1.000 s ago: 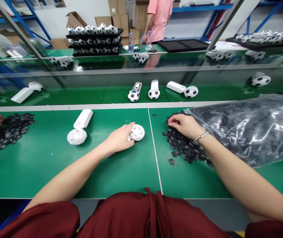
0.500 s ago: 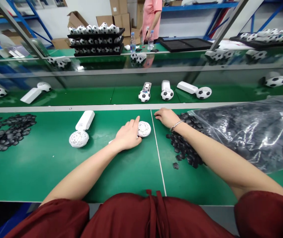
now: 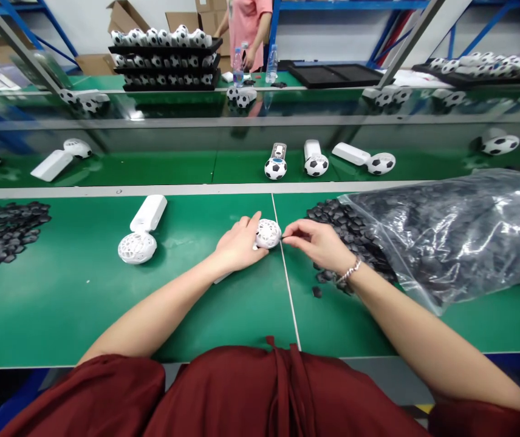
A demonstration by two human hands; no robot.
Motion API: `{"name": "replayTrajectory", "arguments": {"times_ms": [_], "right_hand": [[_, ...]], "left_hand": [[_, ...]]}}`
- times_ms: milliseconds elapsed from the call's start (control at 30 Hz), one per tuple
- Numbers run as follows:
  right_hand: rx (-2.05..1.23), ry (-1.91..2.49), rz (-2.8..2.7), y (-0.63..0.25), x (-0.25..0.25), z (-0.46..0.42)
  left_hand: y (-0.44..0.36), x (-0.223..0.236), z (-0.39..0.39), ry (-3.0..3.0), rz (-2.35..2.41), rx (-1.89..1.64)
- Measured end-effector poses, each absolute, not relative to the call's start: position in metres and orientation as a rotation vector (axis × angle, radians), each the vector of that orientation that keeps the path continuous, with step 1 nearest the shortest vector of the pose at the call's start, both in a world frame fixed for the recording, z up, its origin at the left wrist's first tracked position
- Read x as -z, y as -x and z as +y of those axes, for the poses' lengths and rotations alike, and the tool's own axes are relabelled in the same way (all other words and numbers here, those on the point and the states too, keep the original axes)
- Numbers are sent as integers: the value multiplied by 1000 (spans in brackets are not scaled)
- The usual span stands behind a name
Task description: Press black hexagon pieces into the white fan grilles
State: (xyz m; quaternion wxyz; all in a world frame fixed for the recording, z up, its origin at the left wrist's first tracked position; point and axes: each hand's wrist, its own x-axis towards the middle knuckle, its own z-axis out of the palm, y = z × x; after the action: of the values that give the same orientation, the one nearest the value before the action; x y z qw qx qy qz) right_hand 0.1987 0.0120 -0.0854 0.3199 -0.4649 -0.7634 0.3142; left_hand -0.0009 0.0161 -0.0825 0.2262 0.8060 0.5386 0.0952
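Note:
On the green work surface, my left hand (image 3: 240, 246) is wrapped round a white ball-headed device (image 3: 268, 233), whose round head has an openwork pattern. Its handle is mostly hidden beneath the hand and wrist. My right hand (image 3: 318, 244) pinches a small black piece (image 3: 283, 238) at the right side of that head; whether they touch, I cannot tell. Behind and beside the right hand spreads a pile of small black pentagon pieces (image 3: 339, 221). A similar white device (image 3: 137, 247), its head without black patches, lies left of my left hand.
A clear plastic bag of black pieces (image 3: 478, 230) lies at right, another black pile (image 3: 7, 233) at far left. Several football-patterned devices (image 3: 316, 164) rest on the green strip beyond the rail. Farther back are stacked trays (image 3: 164, 60) and a person in pink (image 3: 251, 30).
My right hand has moved from near the rail down towards the white head, now with a black piece between its fingertips. The left hand keeps its hold. The view has shifted slightly.

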Motion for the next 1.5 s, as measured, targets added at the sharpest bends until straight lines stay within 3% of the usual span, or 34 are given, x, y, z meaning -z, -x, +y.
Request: {"name": "replayTrajectory", "arguments": {"times_ms": [433, 533, 700, 900, 1133, 1500], "right_hand": [[-242, 975, -2218, -184, 100, 7], [-376, 1024, -2082, -184, 104, 10], [-870, 1094, -1901, -180, 113, 15], [-1018, 1146, -1735, -190, 108, 23], [-461, 1600, -2185, -234, 90, 21], [222, 1695, -2683, -214, 91, 6]], "left_hand": [[0, 82, 16, -2237, 1427, -472], [0, 83, 17, -2247, 1440, -489], [-2, 84, 20, -2258, 1462, -485], [-2, 81, 18, -2279, 1454, -438], [1, 79, 18, -2441, 1434, -338], [5, 83, 24, -2590, 1267, -370]]}}
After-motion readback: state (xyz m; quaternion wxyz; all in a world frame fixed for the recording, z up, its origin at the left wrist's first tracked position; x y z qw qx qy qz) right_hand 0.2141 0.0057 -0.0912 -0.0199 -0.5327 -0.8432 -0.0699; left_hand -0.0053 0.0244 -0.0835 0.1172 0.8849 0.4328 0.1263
